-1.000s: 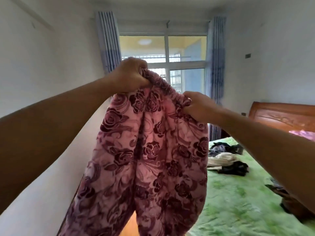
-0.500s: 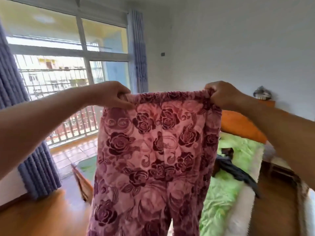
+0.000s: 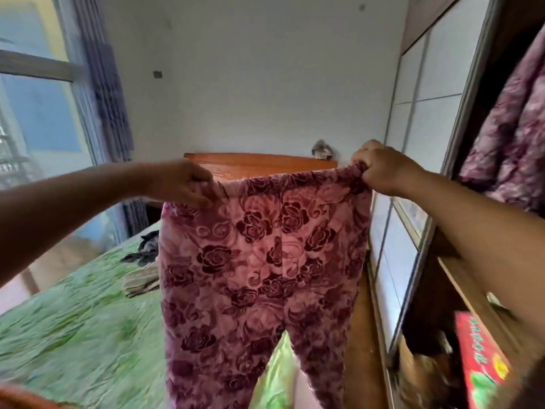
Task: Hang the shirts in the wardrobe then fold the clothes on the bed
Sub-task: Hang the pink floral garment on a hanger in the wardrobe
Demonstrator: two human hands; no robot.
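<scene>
A pair of pink trousers with dark rose print (image 3: 259,261) hangs spread out in front of me, both legs dangling. My left hand (image 3: 180,184) pinches the left end of the waistband. My right hand (image 3: 380,169) grips the right end, fingers curled round the bunched fabric. The bed with a green cover (image 3: 73,335) lies below and to the left. On it sit a dark garment (image 3: 144,249) and a folded pale cloth (image 3: 141,280). The open wardrobe (image 3: 472,202) stands at the right, with a purple-patterned garment (image 3: 507,137) hanging inside.
A wooden headboard (image 3: 259,165) stands against the far white wall. The window with blue curtains (image 3: 103,93) is at the left. A red and green box (image 3: 483,364) sits low in the wardrobe. The wardrobe's sliding doors (image 3: 418,119) run along the right.
My view has swung right, from the window to the headboard and wardrobe. Both hands still hold the trousers by the waistband, now stretched wider and lower.
</scene>
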